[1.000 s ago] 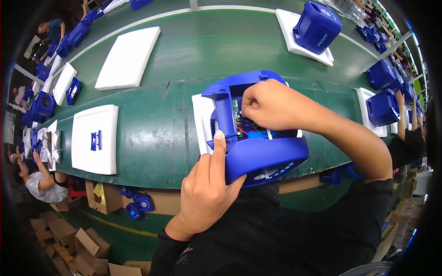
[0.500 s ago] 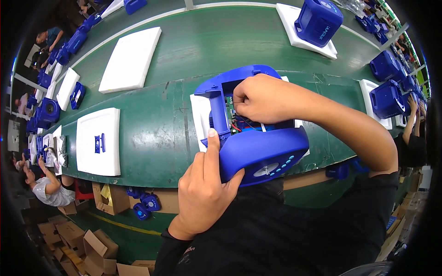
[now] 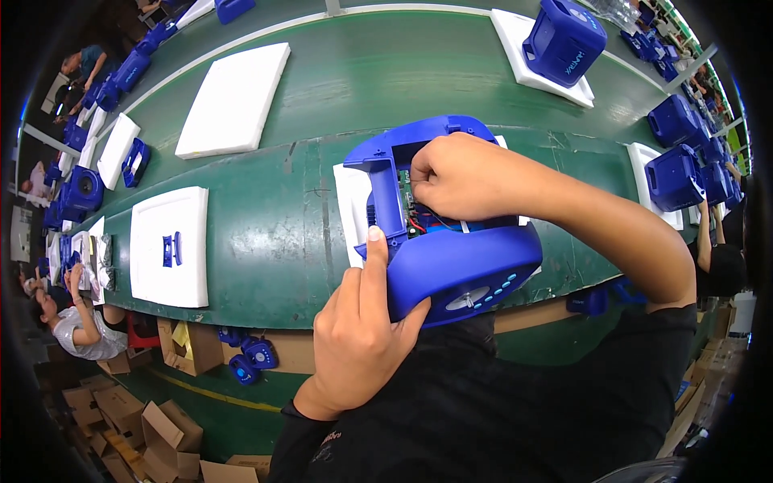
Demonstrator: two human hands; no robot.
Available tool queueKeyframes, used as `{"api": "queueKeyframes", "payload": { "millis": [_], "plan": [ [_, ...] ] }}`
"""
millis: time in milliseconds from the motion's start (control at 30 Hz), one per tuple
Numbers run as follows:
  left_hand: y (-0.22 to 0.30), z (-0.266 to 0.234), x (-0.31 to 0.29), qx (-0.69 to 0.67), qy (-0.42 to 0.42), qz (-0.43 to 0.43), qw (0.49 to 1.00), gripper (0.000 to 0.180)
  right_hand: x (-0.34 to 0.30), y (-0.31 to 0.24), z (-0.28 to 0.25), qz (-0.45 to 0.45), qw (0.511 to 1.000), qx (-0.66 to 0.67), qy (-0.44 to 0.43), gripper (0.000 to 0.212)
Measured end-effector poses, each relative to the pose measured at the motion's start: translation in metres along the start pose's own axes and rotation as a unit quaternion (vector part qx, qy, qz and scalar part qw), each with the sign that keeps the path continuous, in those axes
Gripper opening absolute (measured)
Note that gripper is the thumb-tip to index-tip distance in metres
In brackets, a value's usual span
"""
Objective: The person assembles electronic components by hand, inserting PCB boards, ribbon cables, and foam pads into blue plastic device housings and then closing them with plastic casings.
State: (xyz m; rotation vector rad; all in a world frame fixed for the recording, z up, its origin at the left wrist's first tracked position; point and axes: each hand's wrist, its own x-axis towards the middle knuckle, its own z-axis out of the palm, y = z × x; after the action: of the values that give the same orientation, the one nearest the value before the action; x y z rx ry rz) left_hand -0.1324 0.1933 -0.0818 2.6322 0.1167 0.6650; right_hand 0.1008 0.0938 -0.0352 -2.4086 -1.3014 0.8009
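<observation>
A blue plastic speaker housing (image 3: 483, 253) lies open in front of me, its round control face with light-blue buttons turned toward me. Inside show a green circuit board (image 3: 406, 189) and thin red and black wires. My left hand (image 3: 354, 330) grips the near left corner, index finger along the edge and thumb on the front. The closed fingers of my right hand (image 3: 463, 177) reach into the opening at the board; whatever they pinch is hidden. Partly covered by the housing is a white foam pad (image 3: 349, 201).
To the left, another foam pad (image 3: 149, 270) carries two small blue parts (image 3: 167, 251). Across the green line lie a bare foam slab (image 3: 233, 101) and a blue speaker (image 3: 565, 44) on foam. More speakers (image 3: 675, 177) stand at right, with people nearby. Cardboard boxes (image 3: 165, 435) crowd the floor.
My view has turned slightly. Both hands keep nearly the same places on and in the housing. A co-worker's hands at the far right have shifted down from a speaker's top.
</observation>
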Motion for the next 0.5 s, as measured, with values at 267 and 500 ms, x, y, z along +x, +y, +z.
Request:
{"api": "queueKeyframes", "payload": {
  "millis": [267, 500],
  "plan": [
    [-0.0031, 0.0029, 0.0000, -0.010, 0.008, 0.009, 1.000, 0.098, 0.0009, -0.0010, 0.0049, 0.027, 0.999, -0.017, -0.007, 0.028],
    [-0.0031, 0.0046, -0.0007, -0.013, -0.001, -0.004, 1.000, 0.100, 0.0040, 0.0029, 0.0080, 0.018, 0.999, -0.040, -0.012, 0.031]
  ]
}}
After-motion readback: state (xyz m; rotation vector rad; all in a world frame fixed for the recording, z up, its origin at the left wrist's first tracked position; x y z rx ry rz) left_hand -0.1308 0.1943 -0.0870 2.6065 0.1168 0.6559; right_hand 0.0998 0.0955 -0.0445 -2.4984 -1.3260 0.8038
